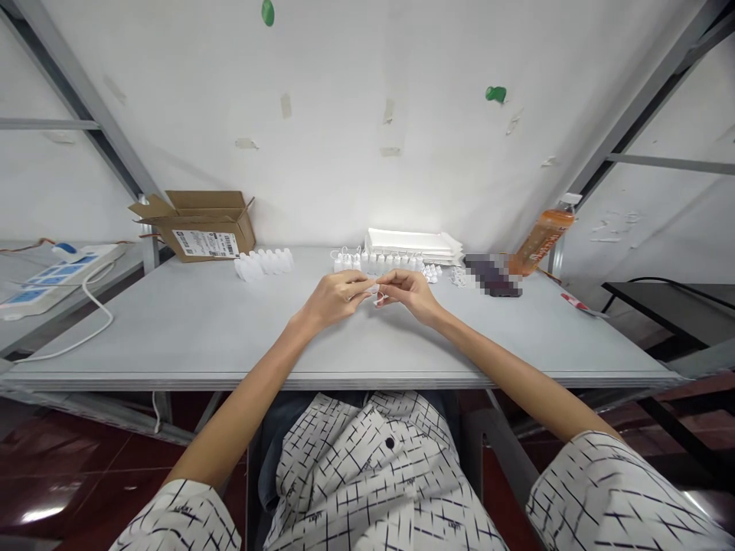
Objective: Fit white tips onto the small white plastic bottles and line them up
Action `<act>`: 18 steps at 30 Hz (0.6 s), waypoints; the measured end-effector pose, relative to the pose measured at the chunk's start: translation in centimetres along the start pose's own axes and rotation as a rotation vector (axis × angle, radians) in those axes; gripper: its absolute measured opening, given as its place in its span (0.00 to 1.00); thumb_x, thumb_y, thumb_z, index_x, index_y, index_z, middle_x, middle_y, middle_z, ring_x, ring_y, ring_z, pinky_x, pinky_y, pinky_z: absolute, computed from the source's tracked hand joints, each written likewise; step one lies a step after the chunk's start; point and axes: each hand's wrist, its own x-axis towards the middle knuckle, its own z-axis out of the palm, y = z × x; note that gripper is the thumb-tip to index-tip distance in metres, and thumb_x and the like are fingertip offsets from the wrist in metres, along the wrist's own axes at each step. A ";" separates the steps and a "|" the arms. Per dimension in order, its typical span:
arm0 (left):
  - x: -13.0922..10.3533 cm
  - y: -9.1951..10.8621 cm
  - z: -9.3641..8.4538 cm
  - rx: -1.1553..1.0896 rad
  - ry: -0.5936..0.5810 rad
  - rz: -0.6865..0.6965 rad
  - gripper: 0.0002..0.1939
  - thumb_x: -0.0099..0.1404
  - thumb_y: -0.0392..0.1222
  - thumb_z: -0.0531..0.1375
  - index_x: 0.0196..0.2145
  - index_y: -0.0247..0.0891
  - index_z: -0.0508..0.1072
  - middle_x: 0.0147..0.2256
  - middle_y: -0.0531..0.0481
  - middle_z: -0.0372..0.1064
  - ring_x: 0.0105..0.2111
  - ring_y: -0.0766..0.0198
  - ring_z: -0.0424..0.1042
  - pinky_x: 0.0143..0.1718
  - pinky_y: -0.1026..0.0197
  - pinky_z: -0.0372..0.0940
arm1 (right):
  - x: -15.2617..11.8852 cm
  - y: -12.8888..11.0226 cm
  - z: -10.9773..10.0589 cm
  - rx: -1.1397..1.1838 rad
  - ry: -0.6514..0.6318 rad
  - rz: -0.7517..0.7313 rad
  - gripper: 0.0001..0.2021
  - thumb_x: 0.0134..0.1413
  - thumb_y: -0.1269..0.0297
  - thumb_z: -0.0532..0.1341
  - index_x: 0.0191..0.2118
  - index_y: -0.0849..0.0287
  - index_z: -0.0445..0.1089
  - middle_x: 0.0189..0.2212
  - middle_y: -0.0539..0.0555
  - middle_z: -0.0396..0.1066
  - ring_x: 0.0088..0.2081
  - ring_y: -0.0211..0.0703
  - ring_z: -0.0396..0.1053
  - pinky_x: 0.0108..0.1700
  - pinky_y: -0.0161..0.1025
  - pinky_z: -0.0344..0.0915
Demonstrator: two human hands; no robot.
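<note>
Close together above the middle of the table (189,325), my left hand (334,298) and my right hand (412,295) meet at their fingertips. A small white plastic bottle (374,289) is pinched between them, mostly hidden by the fingers. From the right fingertips hangs a thin white loop (380,300). Just beyond the hands stands a row of small white bottles (382,265), some with loops on top. Small white caps (432,273) lie to its right, beside a heap of thin white loops (458,277). Several translucent bottles (262,264) lie further left.
An open cardboard box (200,229) stands at the back left. White stacked trays or sheets (413,243) lie against the wall. At the right are a dark blurred object (494,277), a leaning orange drink bottle (543,239) and a red-white item (577,304). A power strip (54,279) sits far left.
</note>
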 end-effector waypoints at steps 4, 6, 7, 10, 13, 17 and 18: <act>-0.1 0.0 0.1 0.012 -0.003 -0.033 0.11 0.70 0.37 0.57 0.44 0.36 0.79 0.38 0.44 0.78 0.37 0.63 0.76 0.36 0.64 0.69 | 0.2 0.1 -0.1 -0.022 0.004 -0.013 0.19 0.43 0.53 0.74 0.34 0.61 0.73 0.29 0.51 0.75 0.29 0.41 0.75 0.38 0.47 0.78; -0.1 0.1 0.0 -0.061 -0.014 -0.125 0.11 0.69 0.40 0.59 0.45 0.36 0.78 0.40 0.44 0.78 0.33 0.65 0.76 0.34 0.64 0.70 | 0.2 0.0 -0.1 -0.077 -0.002 -0.052 0.19 0.46 0.51 0.72 0.35 0.61 0.72 0.28 0.52 0.74 0.30 0.41 0.75 0.38 0.47 0.77; 0.0 0.1 -0.1 -0.097 -0.030 -0.177 0.12 0.68 0.42 0.60 0.45 0.36 0.78 0.41 0.44 0.78 0.30 0.66 0.75 0.33 0.64 0.70 | 0.2 0.0 -0.1 -0.120 0.000 -0.082 0.18 0.47 0.51 0.71 0.36 0.61 0.72 0.28 0.51 0.74 0.30 0.41 0.75 0.38 0.46 0.77; 0.1 0.1 -0.4 -0.179 -0.109 -0.308 0.14 0.68 0.46 0.60 0.46 0.37 0.79 0.39 0.46 0.79 0.28 0.66 0.74 0.30 0.64 0.70 | -0.1 -0.3 0.0 -0.326 0.038 -0.206 0.17 0.54 0.49 0.67 0.38 0.59 0.73 0.27 0.52 0.73 0.30 0.42 0.75 0.36 0.44 0.76; 0.1 -0.1 -0.6 -0.223 -0.166 -0.357 0.16 0.68 0.47 0.60 0.47 0.37 0.79 0.35 0.47 0.79 0.31 0.64 0.75 0.31 0.64 0.71 | -0.4 -0.5 0.0 -0.524 0.066 -0.337 0.16 0.58 0.50 0.63 0.41 0.58 0.75 0.32 0.55 0.74 0.32 0.43 0.75 0.34 0.42 0.75; 0.0 -0.3 -0.8 -0.232 -0.122 -0.327 0.16 0.67 0.49 0.60 0.45 0.37 0.80 0.33 0.48 0.78 0.27 0.66 0.72 0.30 0.64 0.71 | -0.4 -0.2 -0.1 -0.578 0.013 -0.327 0.17 0.59 0.49 0.61 0.42 0.57 0.77 0.35 0.57 0.75 0.32 0.43 0.76 0.30 0.40 0.75; 0.0 -0.3 -0.8 -0.234 -0.111 -0.313 0.16 0.67 0.49 0.60 0.45 0.37 0.81 0.32 0.48 0.78 0.27 0.67 0.72 0.30 0.64 0.71 | -0.4 -0.1 -0.1 -0.564 -0.003 -0.298 0.18 0.59 0.48 0.61 0.42 0.58 0.77 0.34 0.57 0.76 0.31 0.43 0.76 0.30 0.40 0.75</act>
